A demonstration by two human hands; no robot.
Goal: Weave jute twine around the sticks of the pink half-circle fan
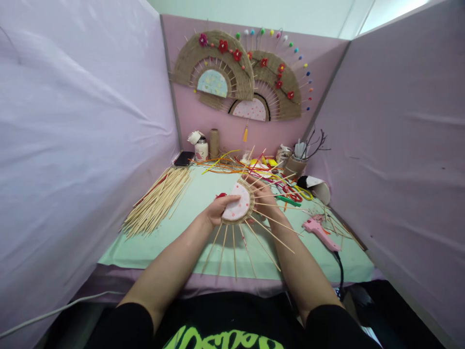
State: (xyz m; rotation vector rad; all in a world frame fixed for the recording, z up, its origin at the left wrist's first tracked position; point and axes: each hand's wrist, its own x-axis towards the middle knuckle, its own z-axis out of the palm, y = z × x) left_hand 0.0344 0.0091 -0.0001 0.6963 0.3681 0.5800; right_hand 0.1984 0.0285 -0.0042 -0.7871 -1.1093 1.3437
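Observation:
A small half-round fan [236,206] is held above the table, with a white, pink-dotted centre, a twine-wound rim and several thin wooden sticks spreading outward. My left hand [217,209] grips its straight side, thumb lying on the dotted face. On the far side, my right hand [264,196] closes on the curved rim among the sticks, its fingers partly hidden behind them. Something small and red [221,195] shows just beyond my left thumb; its kind is unclear.
Wooden sticks [158,201] lie piled at left, near a phone [184,158]. A pink glue gun [321,233] with a black cord rests at right, by green-handled scissors or a similar tool [288,200]. Finished fans [218,48] hang on the back panel. Fabric walls [392,145] enclose both sides.

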